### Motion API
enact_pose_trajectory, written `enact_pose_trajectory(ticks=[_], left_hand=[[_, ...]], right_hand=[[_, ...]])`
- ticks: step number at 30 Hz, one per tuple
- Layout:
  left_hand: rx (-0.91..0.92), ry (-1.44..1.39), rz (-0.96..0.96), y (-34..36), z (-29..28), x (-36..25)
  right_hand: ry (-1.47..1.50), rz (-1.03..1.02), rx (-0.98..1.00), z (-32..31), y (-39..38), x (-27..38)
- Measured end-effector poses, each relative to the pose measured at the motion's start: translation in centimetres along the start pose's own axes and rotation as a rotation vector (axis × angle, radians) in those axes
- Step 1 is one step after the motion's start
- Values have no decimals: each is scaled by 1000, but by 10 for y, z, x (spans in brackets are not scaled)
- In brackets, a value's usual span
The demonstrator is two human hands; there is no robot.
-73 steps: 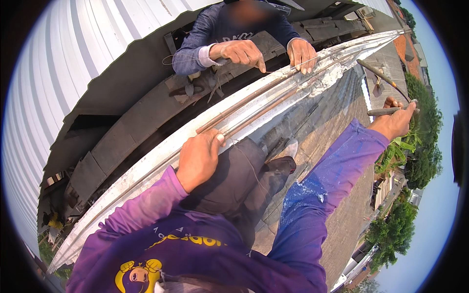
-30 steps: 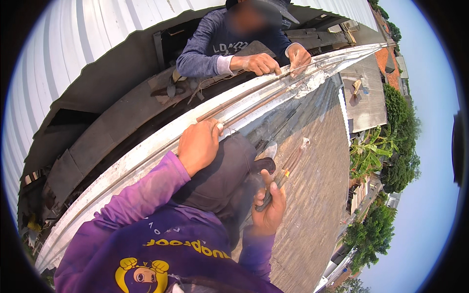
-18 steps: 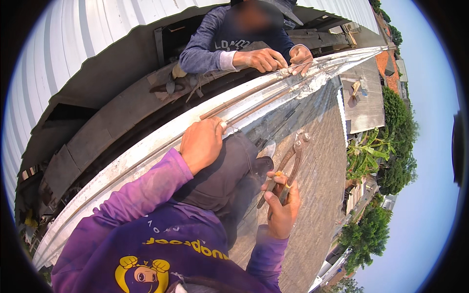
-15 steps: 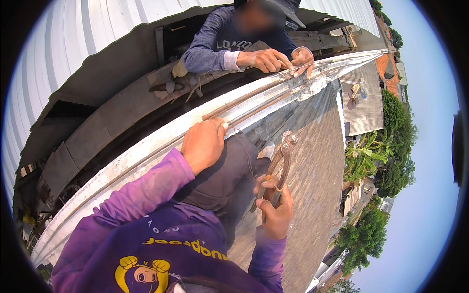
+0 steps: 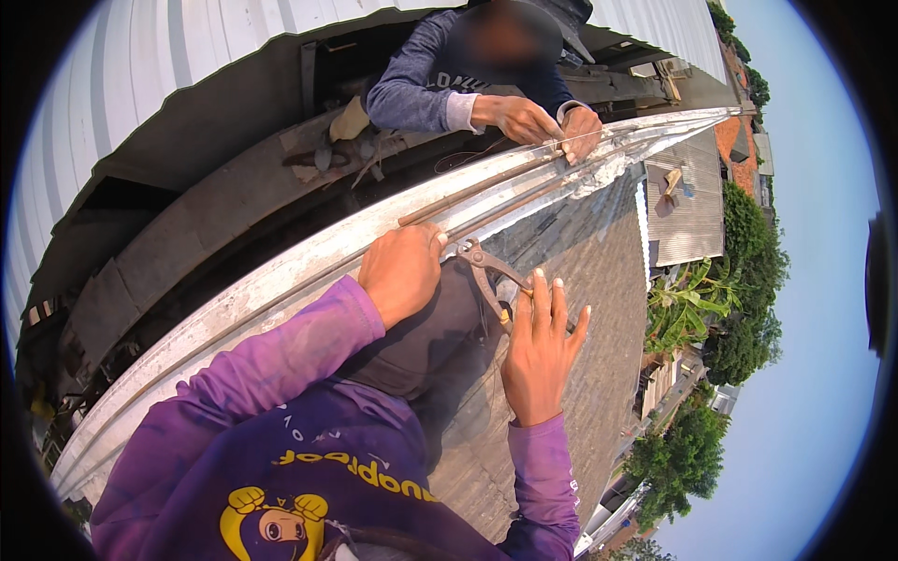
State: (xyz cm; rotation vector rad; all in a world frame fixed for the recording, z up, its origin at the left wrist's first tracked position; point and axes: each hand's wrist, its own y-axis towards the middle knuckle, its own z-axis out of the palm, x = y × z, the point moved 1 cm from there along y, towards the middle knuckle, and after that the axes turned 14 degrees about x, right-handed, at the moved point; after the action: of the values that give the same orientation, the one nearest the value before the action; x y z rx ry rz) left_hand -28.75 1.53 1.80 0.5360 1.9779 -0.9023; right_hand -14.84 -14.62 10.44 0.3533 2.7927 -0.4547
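From the head view, your left hand (image 5: 402, 271) at centre frame is closed over the thin rusty steel rods (image 5: 496, 201) lying along the pale concrete ledge (image 5: 281, 280). Your right hand (image 5: 541, 351), fingers mostly extended, holds the rusty metal pincers (image 5: 486, 271) just beside it. A co-worker's hands (image 5: 547, 126) grip the rods at upper centre.

The right hand (image 5: 540, 351) covered most of the pliers (image 5: 486, 271), leaving its grip on the handles unclear. The left hand (image 5: 402, 271) hid its own fingertips over the rods (image 5: 496, 192). The co-worker's face was blurred.
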Motion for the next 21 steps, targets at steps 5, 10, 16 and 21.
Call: enact_pose_trajectory(ticks=[5, 10, 16, 21], left_hand=[[-18, 4, 17, 2, 3, 3], [20, 2, -18, -1, -3, -2], [9, -5, 6, 0, -1, -1], [-39, 11, 24, 1, 2, 2]], right_hand=[[-137, -30, -19, 1, 13, -9], [-250, -104, 28, -12, 18, -16], [-286, -218, 117, -40, 26, -22], [-311, -273, 130, -53, 31, -20]])
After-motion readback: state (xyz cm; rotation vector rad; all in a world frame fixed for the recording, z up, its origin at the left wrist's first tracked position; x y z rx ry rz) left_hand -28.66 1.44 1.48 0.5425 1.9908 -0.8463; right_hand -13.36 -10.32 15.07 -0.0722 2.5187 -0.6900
